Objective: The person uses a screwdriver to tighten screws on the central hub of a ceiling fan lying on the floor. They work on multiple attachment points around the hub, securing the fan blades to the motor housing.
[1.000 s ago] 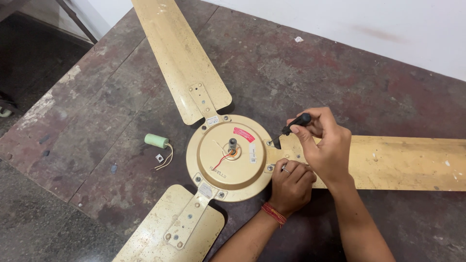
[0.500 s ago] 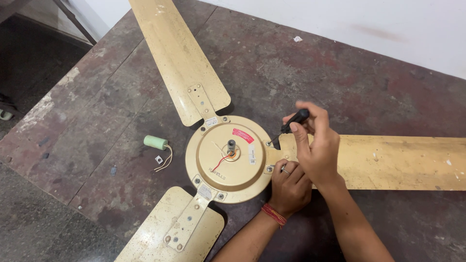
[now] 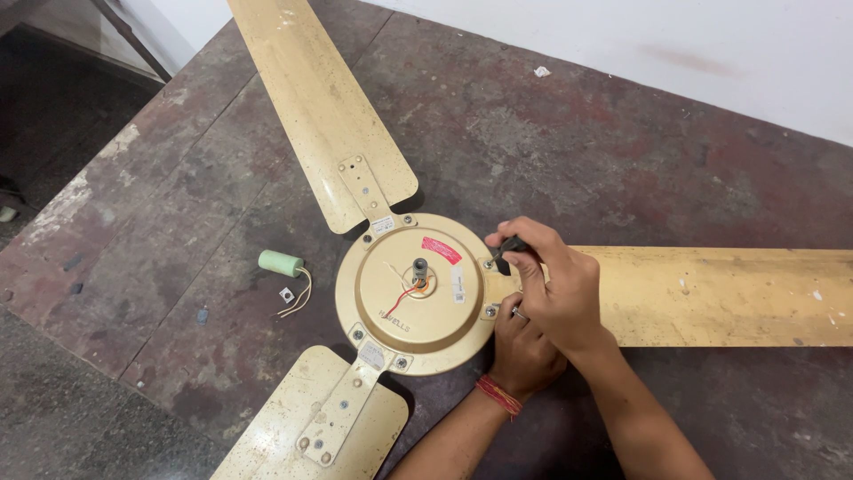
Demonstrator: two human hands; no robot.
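Worn dark table (image 3: 622,133); right hand (image 3: 555,289) grips screwdriver (image 3: 508,249) at fan motor (image 3: 418,293) edge; left hand (image 3: 524,351) curled beneath.

Worn, stained dark floor (image 3: 622,160) meets white wall (image 3: 711,44).

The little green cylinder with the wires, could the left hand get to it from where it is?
Probably yes. The green cylinder lies in the open on the table. The left hand rests at the far edge of the fan's round motor body, so it would reach across that. Nothing covers the cylinder.
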